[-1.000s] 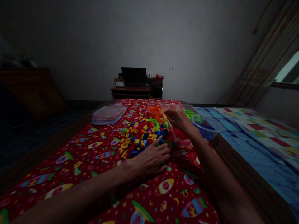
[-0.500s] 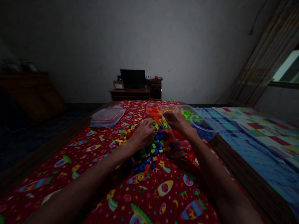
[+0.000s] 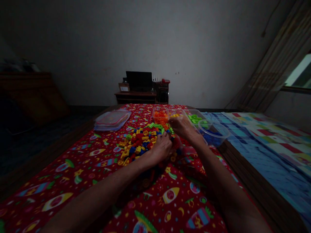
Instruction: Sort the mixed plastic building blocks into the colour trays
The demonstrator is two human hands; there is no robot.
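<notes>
A loose pile of toy building bricks [image 3: 139, 144] in yellow, red, blue and green lies on the red patterned cloth [image 3: 97, 181]. My left hand [image 3: 163, 146] reaches down into the pile's right side, fingers bent together over the bricks; its fingertips are hidden. Just beyond and to the right, my right hand [image 3: 182, 127] hovers with curled fingers in front of the clear tubs, and whatever it holds is out of sight. Orange bricks [image 3: 160, 117] fill one tub, green bricks [image 3: 194, 118] another, and dark blue bricks [image 3: 212, 133] sit in the rounded tub [image 3: 224, 134] at right.
Stacked clear lids [image 3: 112, 119] rest on the cloth at the left. Some yellow bricks [image 3: 175, 115] show in a tub behind my right hand. Beyond the table are a monitor [image 3: 139, 81] on a desk, and a bed with a checked cover [image 3: 274, 129] at the right.
My left hand has moved right and toward me across the pile, uncovering bricks on its left side. My right hand stays in nearly the same place by the tubs.
</notes>
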